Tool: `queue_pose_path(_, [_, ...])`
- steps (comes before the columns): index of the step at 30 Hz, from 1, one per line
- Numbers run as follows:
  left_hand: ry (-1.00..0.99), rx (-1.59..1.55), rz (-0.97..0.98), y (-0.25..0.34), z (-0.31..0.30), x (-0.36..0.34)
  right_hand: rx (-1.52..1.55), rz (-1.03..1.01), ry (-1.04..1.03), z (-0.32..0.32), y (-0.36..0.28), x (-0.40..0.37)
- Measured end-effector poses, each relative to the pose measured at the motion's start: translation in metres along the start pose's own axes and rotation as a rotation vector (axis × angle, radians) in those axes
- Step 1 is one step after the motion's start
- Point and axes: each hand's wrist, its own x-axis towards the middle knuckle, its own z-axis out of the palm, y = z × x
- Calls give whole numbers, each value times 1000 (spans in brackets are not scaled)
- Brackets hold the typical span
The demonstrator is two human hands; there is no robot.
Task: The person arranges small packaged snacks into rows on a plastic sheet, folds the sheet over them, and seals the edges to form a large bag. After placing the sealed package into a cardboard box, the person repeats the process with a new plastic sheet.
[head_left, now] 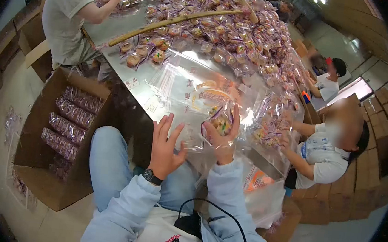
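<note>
My right hand [225, 144] is closed around a small wrapped pastry [221, 125] in clear film with purple edges, held over the near edge of the metal table. Thumb and fingers press in from its two sides. To the left of it, my left hand [166, 148] is raised with fingers spread and holds nothing. Clear film shows between the two hands. Just beyond lies a stack of large clear plastic bags [183, 90] with orange and red print.
Wrapped pastries [202, 29] are heaped across the table, with a long wooden pole [175, 21] over them. An open cardboard box [27, 155] with packed bags [66, 128] stands at my left. People work at the left [67, 17] and right [322, 153].
</note>
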Motion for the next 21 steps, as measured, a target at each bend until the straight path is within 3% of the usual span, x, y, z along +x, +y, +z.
queue_pose_path(1, [38,-63,-21,2,1,0,-160,-155,34,-2,0,-2])
queue_pose_path(3, [90,-102,1,5,3,-1,-361,-171,-27,0,-8,-11])
queue_pose_path(5, [94,-196,-26,2,11,-2,-596,-366,-73,1,4,-24])
queue_pose_path(6, [107,-231,-22,4,14,0,-547,-350,23,16,12,-34])
queue_pose_path(10, [33,-367,-85,-1,9,7,-53,-28,43,44,32,-26])
queue_pose_path(13, [-13,-505,-335,-16,-6,6,243,165,79,47,45,1])
queue_pose_path(14, [82,-343,-177,-24,-8,11,354,274,119,46,46,7])
queue_pose_path(15, [92,-362,-230,-28,-12,11,468,378,157,49,48,14])
queue_pose_path(19, [145,-373,-337,-33,-23,17,46,131,-12,55,38,17])
queue_pose_path(21, [142,-417,-402,-38,-21,14,172,181,-52,52,44,13])
